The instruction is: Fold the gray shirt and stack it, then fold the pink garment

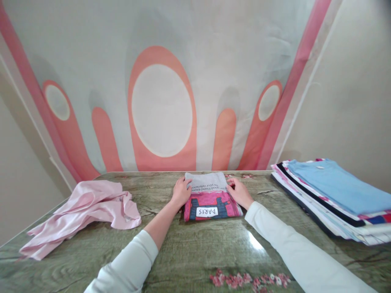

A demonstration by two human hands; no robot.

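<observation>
A folded grey and pink shirt (210, 197) with an upside-down PARIS print lies at the middle of the table, near its far edge. My left hand (182, 191) touches the shirt's left edge, its fingertips on the grey cloth. At the right edge, my right hand (240, 192) has its fingers bent against the cloth, thumb near the side. Both hands look closed on the shirt's sides.
A crumpled pink garment (100, 207) lies at the left of the wood-patterned table (183, 252). On the right is a stack of flat clothes (336, 187) with a light blue shirt on top. A patterned wall hanging (250, 49) rises behind the table.
</observation>
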